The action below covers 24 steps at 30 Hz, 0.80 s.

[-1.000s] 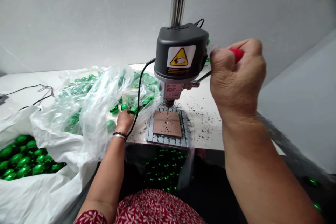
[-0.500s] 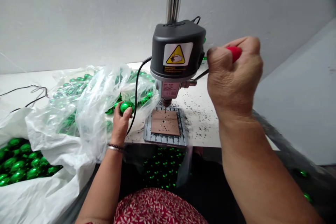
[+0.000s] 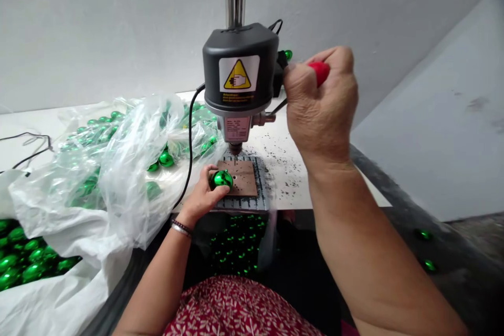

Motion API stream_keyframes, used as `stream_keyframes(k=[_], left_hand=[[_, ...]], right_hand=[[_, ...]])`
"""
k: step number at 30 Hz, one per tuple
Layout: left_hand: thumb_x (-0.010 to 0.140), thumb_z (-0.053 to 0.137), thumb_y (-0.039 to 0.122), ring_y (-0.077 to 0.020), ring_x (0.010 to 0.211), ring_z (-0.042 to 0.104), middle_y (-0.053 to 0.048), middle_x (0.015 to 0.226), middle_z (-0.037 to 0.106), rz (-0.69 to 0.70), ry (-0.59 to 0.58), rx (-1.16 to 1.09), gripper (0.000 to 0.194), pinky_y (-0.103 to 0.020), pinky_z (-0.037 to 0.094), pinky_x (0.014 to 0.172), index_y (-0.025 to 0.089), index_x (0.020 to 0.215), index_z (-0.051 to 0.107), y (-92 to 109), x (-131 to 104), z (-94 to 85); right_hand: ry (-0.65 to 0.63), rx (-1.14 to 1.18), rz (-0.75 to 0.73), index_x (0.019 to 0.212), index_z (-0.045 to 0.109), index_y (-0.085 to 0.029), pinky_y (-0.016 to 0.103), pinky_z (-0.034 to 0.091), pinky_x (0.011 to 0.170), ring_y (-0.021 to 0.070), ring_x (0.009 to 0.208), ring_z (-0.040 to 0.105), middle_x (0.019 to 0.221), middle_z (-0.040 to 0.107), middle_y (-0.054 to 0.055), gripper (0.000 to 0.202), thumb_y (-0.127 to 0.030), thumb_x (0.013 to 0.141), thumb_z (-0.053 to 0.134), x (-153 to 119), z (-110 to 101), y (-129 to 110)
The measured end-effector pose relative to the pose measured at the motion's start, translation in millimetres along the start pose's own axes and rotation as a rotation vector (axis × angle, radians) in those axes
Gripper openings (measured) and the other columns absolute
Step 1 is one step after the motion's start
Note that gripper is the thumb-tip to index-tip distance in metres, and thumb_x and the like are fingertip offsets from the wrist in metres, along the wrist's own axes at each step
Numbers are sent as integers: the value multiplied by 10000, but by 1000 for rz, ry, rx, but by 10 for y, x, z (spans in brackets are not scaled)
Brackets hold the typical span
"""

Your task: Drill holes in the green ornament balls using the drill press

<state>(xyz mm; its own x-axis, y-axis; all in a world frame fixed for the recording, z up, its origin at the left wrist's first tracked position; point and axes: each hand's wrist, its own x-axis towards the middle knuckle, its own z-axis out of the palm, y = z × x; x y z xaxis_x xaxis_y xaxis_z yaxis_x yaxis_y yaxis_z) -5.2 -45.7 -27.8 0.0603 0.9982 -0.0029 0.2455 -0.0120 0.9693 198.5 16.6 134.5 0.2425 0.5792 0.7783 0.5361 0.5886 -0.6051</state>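
A shiny green bauble (image 3: 222, 180) is in the fingers of my left hand (image 3: 202, 197), over the left part of a brown square board (image 3: 246, 181). The board, with a small hole in it, lies on the grooved metal base (image 3: 262, 189) of a small drill press (image 3: 240, 71). Its thin bit points down above the board, to the right of the bauble and apart from it. My right hand (image 3: 323, 105) is wrapped round the red-ended feed lever (image 3: 319, 72) at the right side of the machine.
Clear plastic bags (image 3: 129, 152) with several green baubles spread across the table's left side. A white sack (image 3: 79, 252) of baubles stands at lower left. Dark shavings (image 3: 287, 173) litter the white table right of the base. A black cable (image 3: 191, 142) hangs beside the drill head.
My left hand has carried the bauble rightward from beside the plastic bags to over the board. My right hand still grips the lever. The whole view has shifted slightly.
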Motion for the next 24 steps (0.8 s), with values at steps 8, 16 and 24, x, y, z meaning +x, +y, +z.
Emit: stream_keyframes(k=[8,16,24], left_hand=[[805,660,370,-203,1003,583,-46,1065,620,53,100,133,427,-358,445,954,201,1172,523,-37,103,-1],[747,717,376,-183,871,633,-33,926,684,-30,138,101,420,-321,504,841,181,1102,604,-30,251,18],[758,713,352,-230,925,661,-57,984,711,-18,95,394,401,-368,501,876,191,1114,623,175,301,90]], right_hand=[[5,57,36,849,394,-158,116,357,637,-48,605,349,725,368,-85,354,-492,906,495,-12,11,-22],[5,24,156,805,377,-179,186,365,679,24,653,329,721,383,-59,245,-316,876,568,16,-14,-174],[5,52,169,782,349,-203,205,378,680,54,661,334,720,399,-48,251,-296,865,566,22,-19,-202]])
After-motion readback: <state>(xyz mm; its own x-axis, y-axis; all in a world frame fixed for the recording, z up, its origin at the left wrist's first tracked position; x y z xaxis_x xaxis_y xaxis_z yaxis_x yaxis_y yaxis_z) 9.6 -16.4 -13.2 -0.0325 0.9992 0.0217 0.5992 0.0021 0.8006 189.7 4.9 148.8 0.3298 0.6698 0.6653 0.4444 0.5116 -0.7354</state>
